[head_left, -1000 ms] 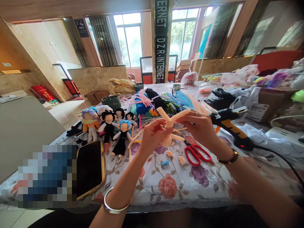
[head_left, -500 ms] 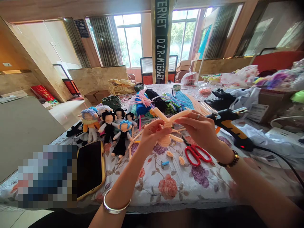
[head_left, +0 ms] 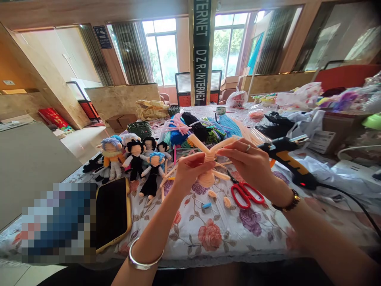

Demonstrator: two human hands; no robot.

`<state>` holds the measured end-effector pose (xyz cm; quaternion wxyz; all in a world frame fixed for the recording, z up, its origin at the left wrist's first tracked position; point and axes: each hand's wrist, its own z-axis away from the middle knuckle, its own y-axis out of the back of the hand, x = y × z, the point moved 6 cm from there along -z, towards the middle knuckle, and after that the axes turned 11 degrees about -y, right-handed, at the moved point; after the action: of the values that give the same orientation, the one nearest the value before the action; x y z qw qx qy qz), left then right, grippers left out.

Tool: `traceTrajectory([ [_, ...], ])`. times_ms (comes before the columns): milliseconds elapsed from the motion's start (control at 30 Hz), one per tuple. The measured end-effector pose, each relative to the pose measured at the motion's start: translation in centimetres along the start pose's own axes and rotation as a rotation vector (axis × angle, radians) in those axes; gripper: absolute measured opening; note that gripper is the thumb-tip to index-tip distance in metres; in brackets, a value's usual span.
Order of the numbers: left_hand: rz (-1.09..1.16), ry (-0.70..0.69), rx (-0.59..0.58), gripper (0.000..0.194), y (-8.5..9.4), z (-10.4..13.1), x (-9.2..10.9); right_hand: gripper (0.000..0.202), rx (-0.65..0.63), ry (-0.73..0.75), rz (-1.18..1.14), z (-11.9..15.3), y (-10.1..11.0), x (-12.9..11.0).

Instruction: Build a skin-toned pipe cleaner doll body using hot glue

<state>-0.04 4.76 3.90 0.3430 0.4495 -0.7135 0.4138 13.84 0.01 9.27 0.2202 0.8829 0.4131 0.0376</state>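
A peach doll body [head_left: 206, 179] of wound fuzzy stems hangs between my hands, its rounded end low and two stems spreading upward in a V. My left hand [head_left: 190, 169] pinches its middle, fingers closed round it. With closed fingertips my right hand [head_left: 248, 159] grips the right-hand upper stem. Red-handled scissors [head_left: 245, 194] lie on the flowered cloth [head_left: 190, 238] below my right hand. Two small peach pieces [head_left: 227, 202] and a blue bit [head_left: 206, 205] rest nearby.
Several finished dolls [head_left: 135, 155] stand or lie at the left, behind a phone [head_left: 112, 212]. A glue gun [head_left: 291, 163] with a red light and cord is at the right. Bundles of coloured stems [head_left: 196, 127] lie behind my hands, with a green basket [head_left: 139, 129] beside them.
My right hand's fingers have shifted slightly along the upper stem. The doll body and my left hand have moved a little left.
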Motion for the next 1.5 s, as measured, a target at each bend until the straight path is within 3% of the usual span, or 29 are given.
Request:
traceTrajectory([
  [533,-0.087,-0.11,0.026,0.014,0.8,0.0,0.3,0.025,-0.027,-0.022,-0.004,0.2,-0.7,0.0],
  [900,-0.18,-0.219,0.102,0.009,1.0,0.1,1.1,0.021,-0.105,0.033,0.201,0.1,-1.0,-1.0],
  [1300,-0.259,-0.279,0.129,0.01,1.0,0.4,1.7,0.022,-0.174,0.074,0.26,-0.2,-1.2,-2.1],
  [1500,-0.24,-0.266,0.105,0.008,1.0,0.2,1.6,0.016,-0.129,-0.046,0.214,0.4,-1.3,-0.7],
])
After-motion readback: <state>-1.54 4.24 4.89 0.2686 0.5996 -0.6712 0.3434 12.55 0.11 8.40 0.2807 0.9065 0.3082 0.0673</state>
